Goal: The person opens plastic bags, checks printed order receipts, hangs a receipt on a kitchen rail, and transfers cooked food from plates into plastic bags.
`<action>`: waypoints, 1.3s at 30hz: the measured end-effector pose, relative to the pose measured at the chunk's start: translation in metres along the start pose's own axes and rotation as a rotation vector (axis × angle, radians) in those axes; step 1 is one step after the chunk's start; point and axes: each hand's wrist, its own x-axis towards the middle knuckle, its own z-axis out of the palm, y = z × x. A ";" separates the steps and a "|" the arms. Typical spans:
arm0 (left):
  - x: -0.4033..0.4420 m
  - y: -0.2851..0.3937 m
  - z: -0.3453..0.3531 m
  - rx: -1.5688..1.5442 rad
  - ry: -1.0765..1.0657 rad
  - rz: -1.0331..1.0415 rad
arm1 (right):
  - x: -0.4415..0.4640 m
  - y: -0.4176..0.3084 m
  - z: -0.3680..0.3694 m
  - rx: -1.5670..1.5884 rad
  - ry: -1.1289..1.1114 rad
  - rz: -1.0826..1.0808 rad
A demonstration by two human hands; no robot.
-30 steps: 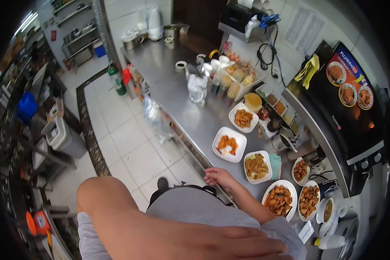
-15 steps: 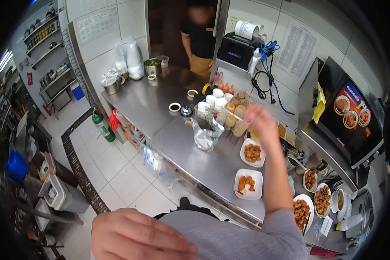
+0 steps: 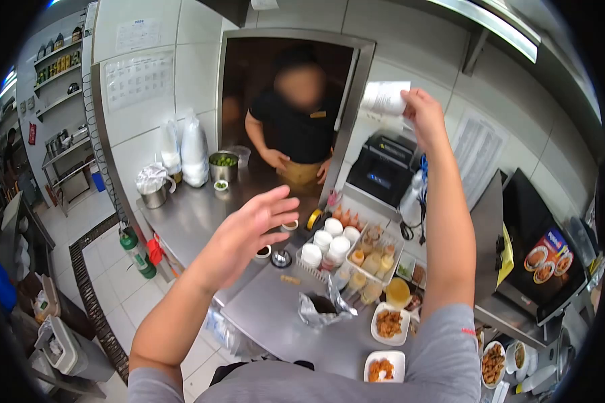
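With our right hand (image 3: 423, 115) gripping the curled white paper slip (image 3: 384, 98) by its edge above the boxy black printer (image 3: 381, 172), we do well to pinch lightly and avoid creases, our empty left hand (image 3: 247, 235) spread open over the grey metal tabletop (image 3: 259, 307).

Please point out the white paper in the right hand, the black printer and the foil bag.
White paper (image 3: 386, 99): head view, middle of its sheet.
Black printer (image 3: 382, 168): head view, front body.
Foil bag (image 3: 324, 316): head view, side below opening.
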 end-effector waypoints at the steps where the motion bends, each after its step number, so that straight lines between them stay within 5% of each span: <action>1: 0.025 -0.004 -0.015 0.001 -0.005 0.020 | -0.018 -0.010 0.014 0.020 -0.113 -0.042; 3: 0.077 -0.013 -0.038 -0.407 -0.127 -0.158 | -0.057 -0.019 0.041 -0.078 -0.239 -0.003; 8: 0.162 -0.027 -0.047 -0.839 -0.331 -0.259 | -0.123 -0.024 0.086 -0.288 -0.519 0.281; 11: 0.189 -0.041 -0.070 -0.927 -0.159 -0.349 | -0.125 -0.029 0.112 -0.689 -0.654 0.130; 13: 0.200 -0.054 -0.092 -0.879 -0.340 -0.369 | -0.124 -0.031 0.139 -0.765 -0.644 0.116; 15: 0.205 -0.067 -0.108 -0.793 -0.419 -0.525 | -0.118 -0.033 0.166 -0.852 -0.798 -0.114; 16: 0.212 -0.079 -0.111 -0.792 -0.421 -0.639 | -0.117 -0.039 0.185 -0.889 -0.817 -0.056; 19: 0.200 -0.056 -0.136 -0.736 -0.361 -0.442 | -0.107 -0.064 0.248 -1.242 -0.996 0.142; 24: 0.200 -0.027 -0.207 -0.681 -0.309 -0.124 | -0.066 -0.130 0.312 -1.102 -0.787 -0.406; 25: 0.194 -0.016 -0.220 -0.658 -0.297 -0.065 | -0.041 -0.126 0.301 -0.885 -0.617 -0.653; 26: 0.185 -0.005 -0.235 -0.635 -0.372 -0.049 | -0.025 -0.146 0.318 -0.640 -0.158 -0.248; 27: 0.176 0.005 -0.240 -0.580 -0.352 -0.069 | 0.018 -0.139 0.315 -0.671 0.088 -0.767; 28: 0.173 0.004 -0.247 -0.507 -0.379 0.013 | 0.075 -0.139 0.289 -0.465 0.040 -0.873; 32: 0.147 -0.002 -0.278 -0.167 -0.371 0.206 | 0.167 -0.089 0.222 -0.665 0.722 -0.515; 37: 0.112 -0.003 -0.326 -0.089 -0.446 0.192 | 0.147 -0.087 0.226 -0.346 0.606 -0.431; 39: 0.100 -0.003 -0.335 -0.182 -0.441 0.161 | 0.141 -0.098 0.230 -0.337 0.521 -0.129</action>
